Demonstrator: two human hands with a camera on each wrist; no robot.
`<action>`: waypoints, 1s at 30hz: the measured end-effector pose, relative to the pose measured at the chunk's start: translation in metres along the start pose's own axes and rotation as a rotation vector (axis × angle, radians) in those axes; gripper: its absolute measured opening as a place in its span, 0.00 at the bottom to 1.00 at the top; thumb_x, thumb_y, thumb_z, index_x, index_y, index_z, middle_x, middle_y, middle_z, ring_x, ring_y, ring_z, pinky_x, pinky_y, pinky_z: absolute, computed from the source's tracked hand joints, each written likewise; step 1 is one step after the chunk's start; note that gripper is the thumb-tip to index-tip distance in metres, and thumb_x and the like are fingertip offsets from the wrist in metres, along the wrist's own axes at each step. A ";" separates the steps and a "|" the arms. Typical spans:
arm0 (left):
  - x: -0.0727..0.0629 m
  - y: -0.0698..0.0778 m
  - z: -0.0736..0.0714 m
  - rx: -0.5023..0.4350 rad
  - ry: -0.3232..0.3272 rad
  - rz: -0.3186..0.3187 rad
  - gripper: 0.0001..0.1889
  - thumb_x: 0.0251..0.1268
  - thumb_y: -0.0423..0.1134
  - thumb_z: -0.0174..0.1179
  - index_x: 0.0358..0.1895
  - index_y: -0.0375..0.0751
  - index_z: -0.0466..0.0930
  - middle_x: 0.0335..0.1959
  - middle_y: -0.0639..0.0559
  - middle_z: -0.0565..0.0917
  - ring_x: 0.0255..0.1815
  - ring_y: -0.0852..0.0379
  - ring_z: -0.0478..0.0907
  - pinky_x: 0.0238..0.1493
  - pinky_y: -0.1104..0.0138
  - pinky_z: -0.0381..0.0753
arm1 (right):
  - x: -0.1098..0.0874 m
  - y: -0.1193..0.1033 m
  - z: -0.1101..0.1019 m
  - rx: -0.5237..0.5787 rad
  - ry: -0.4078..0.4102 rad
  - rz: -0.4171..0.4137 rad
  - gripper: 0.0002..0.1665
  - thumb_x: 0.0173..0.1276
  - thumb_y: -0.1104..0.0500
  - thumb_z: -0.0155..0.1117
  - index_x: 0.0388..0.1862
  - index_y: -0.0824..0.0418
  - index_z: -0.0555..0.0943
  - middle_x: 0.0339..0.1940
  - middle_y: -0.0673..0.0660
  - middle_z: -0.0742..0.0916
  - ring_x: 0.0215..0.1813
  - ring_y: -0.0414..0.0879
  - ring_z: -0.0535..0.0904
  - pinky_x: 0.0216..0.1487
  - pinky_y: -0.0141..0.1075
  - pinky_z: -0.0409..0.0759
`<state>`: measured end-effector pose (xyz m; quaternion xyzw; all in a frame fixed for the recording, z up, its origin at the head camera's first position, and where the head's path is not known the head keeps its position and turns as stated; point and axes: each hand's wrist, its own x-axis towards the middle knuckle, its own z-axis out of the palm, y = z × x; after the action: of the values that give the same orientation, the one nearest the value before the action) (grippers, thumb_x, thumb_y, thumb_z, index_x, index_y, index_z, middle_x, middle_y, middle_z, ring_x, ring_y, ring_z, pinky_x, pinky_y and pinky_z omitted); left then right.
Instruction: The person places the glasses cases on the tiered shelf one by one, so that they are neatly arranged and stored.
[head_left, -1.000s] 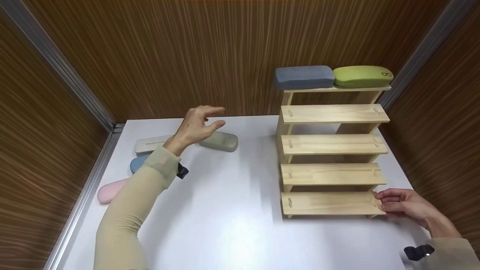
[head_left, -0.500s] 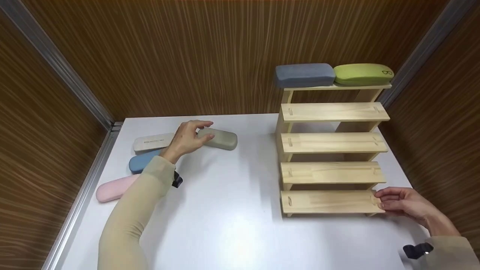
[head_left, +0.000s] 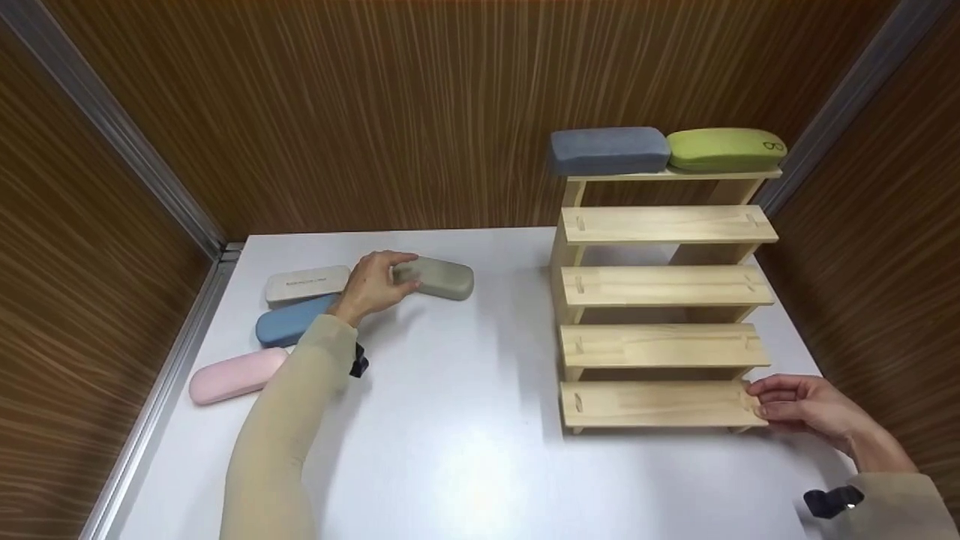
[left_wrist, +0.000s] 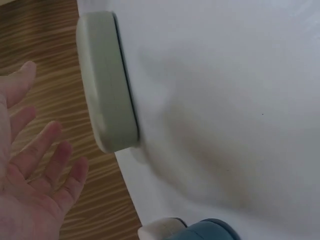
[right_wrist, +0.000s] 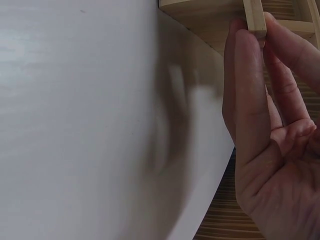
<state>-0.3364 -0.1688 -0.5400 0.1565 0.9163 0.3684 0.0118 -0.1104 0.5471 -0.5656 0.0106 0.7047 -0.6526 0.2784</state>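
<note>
The grey-green case [head_left: 444, 278] lies slightly aslant near the back edge of the white table [head_left: 457, 375], between the blue case [head_left: 291, 322] and the wooden rack [head_left: 667, 287]. I see the left hand [head_left: 369, 286] at its left end, thumb and forefinger parted; the left-wrist view shows the fingers loose and apart from the case, so nothing is gripped there. I judge this a reach for the case. To do it well, I'd bring the hand along toward the middle, thumb to the near side and fingers to the far side, then squeeze evenly; pinching only the tip could let the case swing or slip. I'd also mind the wrist, which crosses the blue case's end in my head view and could nudge it. The left forearm [head_left: 292, 420] slants up from below, the hand turned rightward. The right hand [head_left: 823, 412] pinches the right end of the bottom board [head_left: 664, 403] between thumb and fingers, reaching in low; a light hold probably suffices to steady the rack.
</note>
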 end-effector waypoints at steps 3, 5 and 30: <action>0.002 -0.007 0.001 -0.006 0.012 -0.009 0.30 0.69 0.42 0.78 0.73 0.41 0.86 0.76 0.41 0.86 0.80 0.37 0.78 0.86 0.41 0.69 | 0.000 0.000 0.001 -0.004 0.006 0.006 0.26 0.81 0.74 0.62 0.54 0.45 0.93 0.46 0.42 0.96 0.48 0.35 0.93 0.49 0.30 0.92; 0.004 -0.011 0.002 -0.019 0.017 -0.007 0.31 0.68 0.40 0.79 0.73 0.39 0.86 0.76 0.40 0.86 0.80 0.37 0.78 0.87 0.42 0.69 | 0.000 0.000 0.001 -0.008 0.011 0.011 0.25 0.81 0.74 0.62 0.54 0.45 0.93 0.46 0.42 0.96 0.48 0.35 0.93 0.49 0.30 0.92; 0.026 -0.024 0.031 -0.024 -0.108 -0.117 0.41 0.69 0.39 0.76 0.85 0.45 0.73 0.92 0.44 0.66 0.93 0.38 0.59 0.96 0.46 0.52 | -0.001 0.001 0.001 -0.025 0.037 0.009 0.25 0.80 0.74 0.63 0.53 0.45 0.94 0.46 0.41 0.96 0.48 0.34 0.93 0.49 0.29 0.92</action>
<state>-0.3634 -0.1567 -0.5760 0.1222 0.9174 0.3693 0.0846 -0.1087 0.5467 -0.5656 0.0221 0.7177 -0.6422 0.2683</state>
